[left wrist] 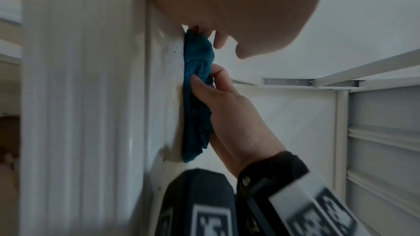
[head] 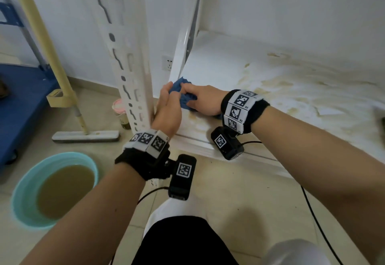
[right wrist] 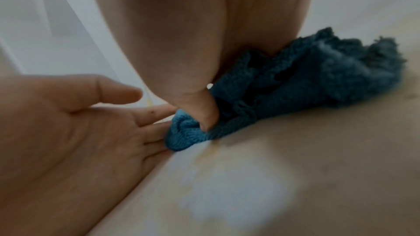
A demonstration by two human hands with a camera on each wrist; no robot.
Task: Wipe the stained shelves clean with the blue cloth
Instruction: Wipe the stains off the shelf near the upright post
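The blue cloth (head: 183,96) lies bunched at the front left corner of the white shelf (head: 270,98), which carries brown stains across its middle and right. My right hand (head: 188,97) grips the cloth and holds it down on the shelf. In the right wrist view its thumb (right wrist: 208,112) digs into a fold of the cloth (right wrist: 295,78). My left hand (head: 169,93) stands on edge beside it, palm open, with straight fingers (right wrist: 156,114) touching the cloth's left end. The left wrist view shows the cloth (left wrist: 195,105) flat against the shelf under the right hand (left wrist: 204,82).
A white perforated upright post (head: 129,66) rises just left of my hands. On the floor stand a turquoise basin of brown water (head: 20,191), a flat mop (head: 85,136), a pink-lidded jar (head: 120,108) and a blue cart (head: 20,102). Black cables (head: 318,223) trail across the tiles.
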